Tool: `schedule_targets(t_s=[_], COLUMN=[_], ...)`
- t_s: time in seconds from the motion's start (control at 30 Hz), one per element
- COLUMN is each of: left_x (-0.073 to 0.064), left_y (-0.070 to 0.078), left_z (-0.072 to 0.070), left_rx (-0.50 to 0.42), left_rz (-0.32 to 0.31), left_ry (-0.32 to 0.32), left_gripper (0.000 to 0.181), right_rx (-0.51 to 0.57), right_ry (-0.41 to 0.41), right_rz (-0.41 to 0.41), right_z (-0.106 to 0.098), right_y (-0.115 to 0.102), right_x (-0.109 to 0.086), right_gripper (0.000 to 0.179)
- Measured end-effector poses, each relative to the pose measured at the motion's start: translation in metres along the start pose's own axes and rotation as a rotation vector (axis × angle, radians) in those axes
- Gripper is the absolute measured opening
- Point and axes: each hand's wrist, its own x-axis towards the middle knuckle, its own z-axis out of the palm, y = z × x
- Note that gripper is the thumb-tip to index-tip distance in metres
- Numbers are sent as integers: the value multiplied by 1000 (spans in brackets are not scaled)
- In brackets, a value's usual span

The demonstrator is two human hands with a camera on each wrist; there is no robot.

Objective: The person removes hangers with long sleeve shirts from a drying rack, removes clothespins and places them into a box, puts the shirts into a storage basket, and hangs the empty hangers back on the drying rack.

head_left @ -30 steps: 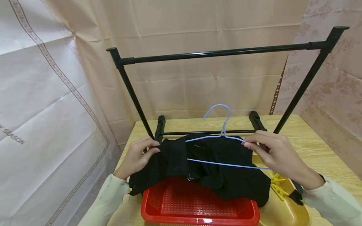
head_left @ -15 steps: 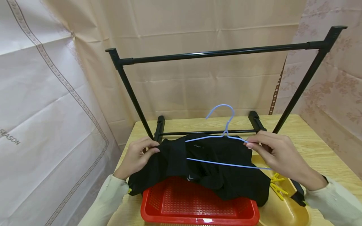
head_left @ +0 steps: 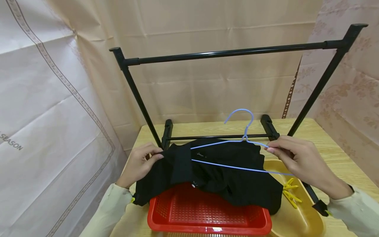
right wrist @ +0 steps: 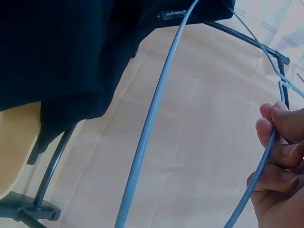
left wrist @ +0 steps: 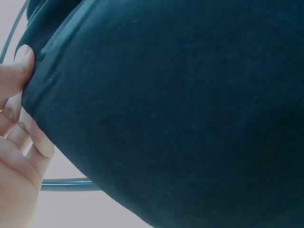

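Note:
My left hand [head_left: 140, 163] pinches a black shirt [head_left: 242, 189] near its upper left edge, thumb in front. In the left wrist view, dark cloth [left wrist: 166, 104] fills most of the picture beside the thumb. A thin blue wire hanger [head_left: 229, 167] has its left end hidden inside the shirt. Its hook points up, and the rest of it shows in front of the dark cloth. My right hand [head_left: 305, 161] pinches the hanger's right shoulder between thumb and fingers; the right wrist view shows the blue wire [right wrist: 154, 109] and the fingers from close by.
Beneath the shirt stands a red perforated basket [head_left: 207, 227]. To its right, a yellow tray [head_left: 308, 217] holds yellow clothespins [head_left: 291, 193]. A black rack with a top bar [head_left: 225, 53] rises behind, on the wooden table [head_left: 334, 158].
My right hand has moved to the right, carrying the hanger with it, so its hook stands further right. My left hand keeps its pinch on the shirt and has barely shifted.

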Motion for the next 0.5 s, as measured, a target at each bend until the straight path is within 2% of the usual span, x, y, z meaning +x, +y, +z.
schedule_targets(t_s=[0.03,0.1,0.17,0.27,0.5], left_x=[0,-1,-1,-1,-3], left_y=[0,-1,-1,-1,-2], left_z=[0,1,1,2,4], left_rx=[1,4,1,-4,-9], left_rz=[-1,-1,-2,-2,3], left_ry=[0,1,1,-1,-10], left_gripper=[26,26,26,26,25], right_rx=[0,-2,-1,-4,-21], right_ry=[1,7,18,34,49], right_rz=[1,1,-2,-9,-18], right_z=[0,-1,-1,-3,-10], right_y=[0,2,3,5,10], right_x=[-1,-2,-3,-4,-7], right_gripper=[24,2,21,39,36])
